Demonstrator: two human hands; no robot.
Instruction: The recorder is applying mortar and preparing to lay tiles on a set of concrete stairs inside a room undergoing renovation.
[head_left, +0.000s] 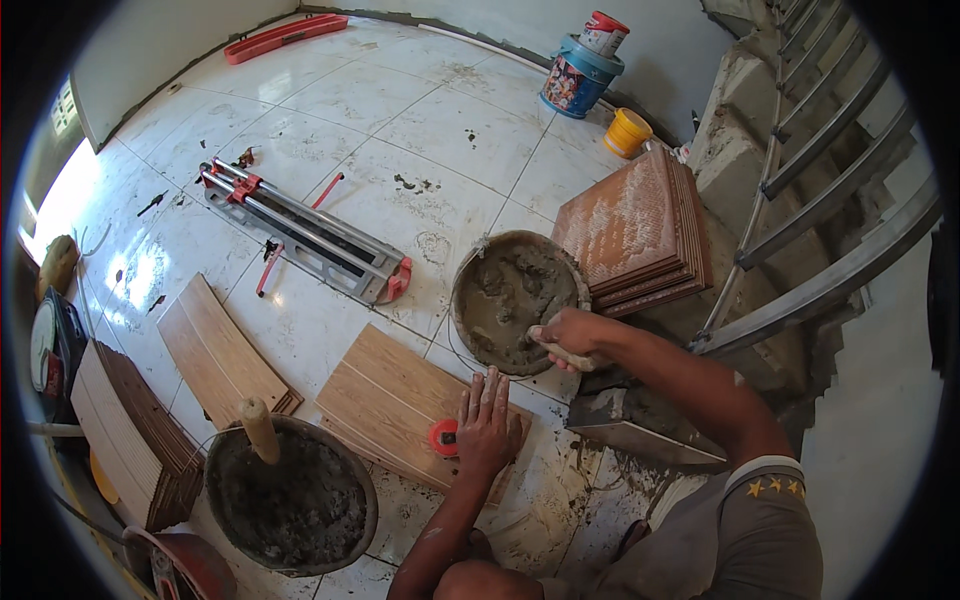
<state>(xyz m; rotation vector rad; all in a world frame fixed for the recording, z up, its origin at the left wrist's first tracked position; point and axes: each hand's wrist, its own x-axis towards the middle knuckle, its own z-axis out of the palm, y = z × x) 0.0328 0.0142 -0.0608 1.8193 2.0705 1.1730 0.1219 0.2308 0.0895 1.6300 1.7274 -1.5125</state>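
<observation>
My right hand (570, 340) grips a tool with a pale handle (575, 357), probably a trowel, at the near rim of a bucket of wet grey mortar (505, 300); its blade is hidden. My left hand (485, 420) lies with fingers stretched out on a stack of wood-patterned tiles (370, 380), beside a round red object (442, 436) that looks like a tape measure. Left of it stands a second mortar bucket (285, 500) with a wooden handle (259, 430) sticking up from it.
A tile cutter (310, 235) lies on the tiled floor. More plank tiles (225, 355) lie left. Brown tiles (620, 230) are stacked beside concrete stairs with metal railings (800, 280). Paint pails (580, 80) stand behind. A mortar-smeared block (645, 440) is below my right forearm.
</observation>
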